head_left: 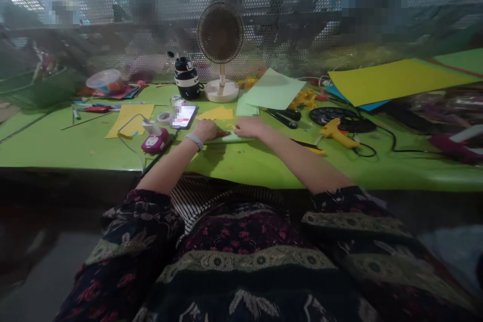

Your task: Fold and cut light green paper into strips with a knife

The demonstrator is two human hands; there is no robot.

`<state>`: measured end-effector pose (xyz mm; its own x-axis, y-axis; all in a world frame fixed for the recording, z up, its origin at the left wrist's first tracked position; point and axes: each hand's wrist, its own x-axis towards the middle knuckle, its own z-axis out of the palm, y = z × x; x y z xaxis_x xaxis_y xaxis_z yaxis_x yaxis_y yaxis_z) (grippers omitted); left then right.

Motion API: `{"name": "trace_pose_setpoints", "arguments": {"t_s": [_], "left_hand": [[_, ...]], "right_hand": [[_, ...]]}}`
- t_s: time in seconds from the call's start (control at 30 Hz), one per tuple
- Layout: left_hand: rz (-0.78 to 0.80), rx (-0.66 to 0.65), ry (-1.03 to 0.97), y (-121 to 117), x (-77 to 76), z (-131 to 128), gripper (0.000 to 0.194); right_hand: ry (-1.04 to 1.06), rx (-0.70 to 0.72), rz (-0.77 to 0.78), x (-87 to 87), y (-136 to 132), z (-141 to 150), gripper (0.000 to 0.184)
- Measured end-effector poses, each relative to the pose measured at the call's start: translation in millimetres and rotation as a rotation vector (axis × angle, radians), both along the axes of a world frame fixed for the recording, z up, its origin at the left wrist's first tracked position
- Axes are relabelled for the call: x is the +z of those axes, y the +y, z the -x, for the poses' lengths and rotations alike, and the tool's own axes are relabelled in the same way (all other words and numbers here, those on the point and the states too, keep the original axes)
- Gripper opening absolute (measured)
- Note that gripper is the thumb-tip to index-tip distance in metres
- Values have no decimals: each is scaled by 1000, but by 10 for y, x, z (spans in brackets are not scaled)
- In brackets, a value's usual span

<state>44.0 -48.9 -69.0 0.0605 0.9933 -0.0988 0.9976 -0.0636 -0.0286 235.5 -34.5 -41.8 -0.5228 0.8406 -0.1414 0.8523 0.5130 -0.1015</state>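
Note:
A piece of light green paper point(236, 138) lies near the table's front edge, under and between my two hands. My left hand point(206, 131), with a pale band on its wrist, presses on the paper's left part, its fingers held together and bent. My right hand point(249, 127) is closed, its fingertips pinching the paper further right. A small yellow bit shows beside those fingertips; what it is I cannot make out. Yellow-orange paper pieces point(216, 113) lie just behind my hands. Right of them rests a black stapler-like tool point(283, 116). The paper's far edge is partly hidden by my fingers.
On the left are a phone point(183, 116), a tape roll point(164, 118) and a purple power socket point(155, 141) with a cord. Behind stand a fan point(221, 90) and a bottle point(187, 80). A yellow glue gun point(337, 133) and a black palette point(320, 116) lie on the right.

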Motion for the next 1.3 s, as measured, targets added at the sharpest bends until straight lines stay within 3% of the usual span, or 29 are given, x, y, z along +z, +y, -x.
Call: {"name": "trace_pose_setpoints", "arguments": {"t_s": [0.17, 0.33, 0.63, 0.97, 1.3], "left_hand": [[34, -25, 132, -43, 69, -32, 87], [19, -27, 127, -64, 56, -41, 88], [-133, -72, 73, -231, -71, -18, 88], [-195, -111, 156, -420, -76, 192, 72], [-252, -50, 176, -678, -116, 576, 63]], "right_hand": [[-88, -211, -17, -43, -78, 308, 46], [-131, -227, -15, -114, -53, 398, 51], [-166, -135, -216, -346, -219, 201, 53], [-224, -56, -207, -299, -294, -42, 53], [-293, -25, -223, -288, -346, -273, 61]]}}
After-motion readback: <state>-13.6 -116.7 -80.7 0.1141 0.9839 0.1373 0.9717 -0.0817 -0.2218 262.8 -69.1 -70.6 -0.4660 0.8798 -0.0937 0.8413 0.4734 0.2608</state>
